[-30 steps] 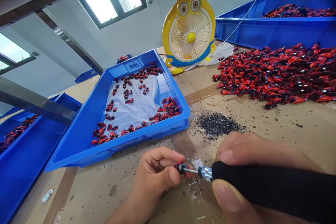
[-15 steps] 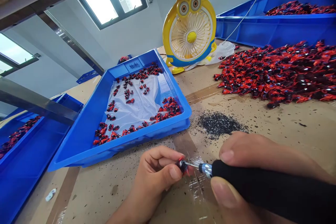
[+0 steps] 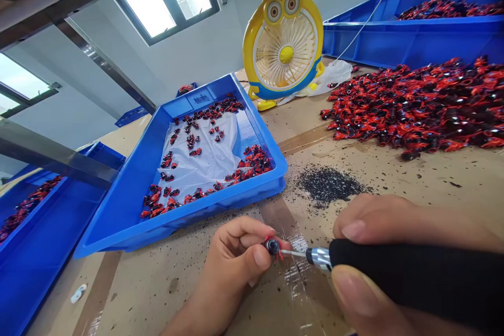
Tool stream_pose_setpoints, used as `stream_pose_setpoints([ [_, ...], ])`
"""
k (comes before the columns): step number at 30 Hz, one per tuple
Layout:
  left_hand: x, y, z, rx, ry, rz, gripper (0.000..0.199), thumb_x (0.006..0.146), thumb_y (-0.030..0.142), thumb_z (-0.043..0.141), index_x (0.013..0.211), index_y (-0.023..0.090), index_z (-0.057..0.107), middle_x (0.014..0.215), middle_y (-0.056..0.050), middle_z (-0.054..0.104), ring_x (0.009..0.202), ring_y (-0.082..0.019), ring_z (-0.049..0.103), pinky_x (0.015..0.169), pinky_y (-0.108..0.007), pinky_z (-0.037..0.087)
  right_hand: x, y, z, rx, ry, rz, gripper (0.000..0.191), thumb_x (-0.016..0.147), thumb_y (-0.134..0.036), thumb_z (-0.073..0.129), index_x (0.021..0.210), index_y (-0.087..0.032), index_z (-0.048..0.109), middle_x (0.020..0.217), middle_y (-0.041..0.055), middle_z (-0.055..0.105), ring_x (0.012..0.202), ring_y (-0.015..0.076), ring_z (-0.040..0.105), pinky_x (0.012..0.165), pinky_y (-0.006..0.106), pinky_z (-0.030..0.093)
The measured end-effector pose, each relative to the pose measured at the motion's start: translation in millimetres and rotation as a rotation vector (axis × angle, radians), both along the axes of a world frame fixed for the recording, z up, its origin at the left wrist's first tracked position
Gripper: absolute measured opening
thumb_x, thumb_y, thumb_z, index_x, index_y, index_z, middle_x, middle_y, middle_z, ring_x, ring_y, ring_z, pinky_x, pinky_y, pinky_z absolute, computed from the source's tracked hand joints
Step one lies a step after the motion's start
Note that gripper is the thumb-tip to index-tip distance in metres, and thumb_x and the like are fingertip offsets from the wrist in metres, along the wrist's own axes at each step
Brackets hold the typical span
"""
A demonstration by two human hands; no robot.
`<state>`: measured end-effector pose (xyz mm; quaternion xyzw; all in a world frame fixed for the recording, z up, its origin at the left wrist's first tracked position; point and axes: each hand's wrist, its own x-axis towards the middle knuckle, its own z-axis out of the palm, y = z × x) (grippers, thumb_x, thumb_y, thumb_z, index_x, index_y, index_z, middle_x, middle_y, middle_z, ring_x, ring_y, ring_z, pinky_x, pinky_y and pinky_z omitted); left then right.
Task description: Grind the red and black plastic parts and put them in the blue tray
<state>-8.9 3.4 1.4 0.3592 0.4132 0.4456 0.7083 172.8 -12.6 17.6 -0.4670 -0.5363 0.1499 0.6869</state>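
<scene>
Between its thumb and fingers, my left hand pinches a small red and black part low in the middle of the view. My right hand is wrapped round a black-handled tool with a silver collar and a thin metal tip. That tip reaches left to the edge of the small part; whether it touches is hard to tell. Behind my left hand sits a blue tray with a white plastic sheet and scattered red and black parts in it.
Black shavings lie beyond my right hand. A large heap of red and black parts covers the right side, before blue bins. A yellow fan stands at the back. A metal post crosses the left, over more blue trays.
The tool and my right hand have moved a little to the right, away from the small part. My left hand has barely moved, while the part's round dark end now faces more toward the camera.
</scene>
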Motion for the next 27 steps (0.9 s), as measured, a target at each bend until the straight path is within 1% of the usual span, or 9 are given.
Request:
stream_pose_setpoints([
  [2, -1, 0, -3.0, 0.007, 0.008, -0.002, 0.029, 0.074, 0.042, 0.104, 0.096, 0.027, 0.093, 0.079, -0.007, 0.088, 0.042, 0.001, 0.036, 0.045, -0.011, 0.024, 2, 0, -1.1, 0.001, 0.003, -0.007, 0.031, 0.081, -0.052, 0.091, 0.094, -0.029, 0.074, 0.080, 0.0035, 0.075, 0.079, 0.0258, 0.079, 0.061, 0.032, 0.066],
  [4, -1, 0, -3.6, 0.005, 0.045, 0.051, 0.030, 0.075, 0.043, 0.104, 0.100, 0.029, 0.094, 0.085, -0.010, 0.090, 0.044, 0.001, 0.036, 0.044, -0.012, 0.023, 5, -1, -3.8, 0.003, 0.001, -0.014, 0.031, 0.081, -0.051, 0.091, 0.096, -0.029, 0.075, 0.081, 0.0035, 0.075, 0.078, 0.0258, 0.079, 0.061, 0.033, 0.066],
  [7, 0, -2, -1.4, 0.014, 0.083, 0.111, 0.029, 0.073, 0.045, 0.105, 0.094, 0.029, 0.094, 0.091, -0.012, 0.091, 0.048, -0.001, 0.039, 0.045, -0.013, 0.025, 12, -4, -10.6, 0.016, -0.019, -0.017, 0.029, 0.082, -0.046, 0.091, 0.099, -0.029, 0.075, 0.082, 0.0030, 0.076, 0.076, 0.0247, 0.079, 0.060, 0.032, 0.066],
  [11, 1, -3, -0.6, 0.049, 0.074, 0.071, 0.025, 0.073, 0.047, 0.104, 0.091, 0.032, 0.094, 0.089, -0.011, 0.091, 0.045, -0.001, 0.034, 0.044, -0.014, 0.023, 16, -7, -16.1, 0.037, -0.065, 0.008, 0.023, 0.086, -0.037, 0.088, 0.103, -0.029, 0.076, 0.083, 0.0021, 0.077, 0.075, 0.0217, 0.078, 0.055, 0.027, 0.062],
  [15, -2, -2, -5.4, 0.030, 0.080, 0.086, 0.027, 0.071, 0.047, 0.105, 0.089, 0.030, 0.094, 0.087, -0.011, 0.090, 0.045, -0.001, 0.033, 0.045, -0.014, 0.023, 8, -2, -7.7, 0.010, -0.019, -0.018, 0.030, 0.082, -0.045, 0.092, 0.102, -0.029, 0.075, 0.083, 0.0032, 0.076, 0.079, 0.0264, 0.080, 0.061, 0.033, 0.067],
  [17, -3, -2, -7.1, 0.044, 0.065, 0.059, 0.026, 0.072, 0.046, 0.105, 0.090, 0.030, 0.094, 0.086, -0.010, 0.090, 0.044, -0.001, 0.033, 0.044, -0.014, 0.024, 2, 1, -1.8, 0.001, -0.004, -0.019, 0.033, 0.081, -0.047, 0.092, 0.102, -0.030, 0.075, 0.083, 0.0037, 0.076, 0.082, 0.0281, 0.080, 0.063, 0.035, 0.068],
  [20, -1, -2, -3.9, 0.040, 0.072, 0.074, 0.029, 0.068, 0.045, 0.107, 0.088, 0.028, 0.094, 0.086, -0.009, 0.090, 0.045, -0.001, 0.037, 0.044, -0.014, 0.028, 1, 2, 0.8, -0.004, -0.005, -0.013, 0.033, 0.080, -0.047, 0.092, 0.103, -0.031, 0.075, 0.082, 0.0036, 0.076, 0.082, 0.0289, 0.080, 0.063, 0.035, 0.068],
  [23, 5, -3, 5.0, 0.002, 0.097, 0.133, 0.031, 0.063, 0.044, 0.109, 0.083, 0.028, 0.094, 0.084, -0.006, 0.090, 0.047, -0.001, 0.044, 0.048, -0.013, 0.034, 10, -3, -5.4, -0.005, -0.054, -0.001, 0.030, 0.080, -0.042, 0.091, 0.103, -0.032, 0.075, 0.080, 0.0026, 0.075, 0.078, 0.0281, 0.079, 0.060, 0.034, 0.067],
  [27, 8, -5, 12.2, -0.025, 0.118, 0.148, 0.032, 0.060, 0.044, 0.110, 0.081, 0.028, 0.093, 0.082, -0.005, 0.090, 0.052, -0.004, 0.058, 0.048, -0.012, 0.037, 19, -6, -11.5, -0.010, -0.169, 0.041, 0.025, 0.084, -0.034, 0.088, 0.103, -0.034, 0.073, 0.075, 0.0003, 0.074, 0.071, 0.0250, 0.077, 0.052, 0.030, 0.063],
])
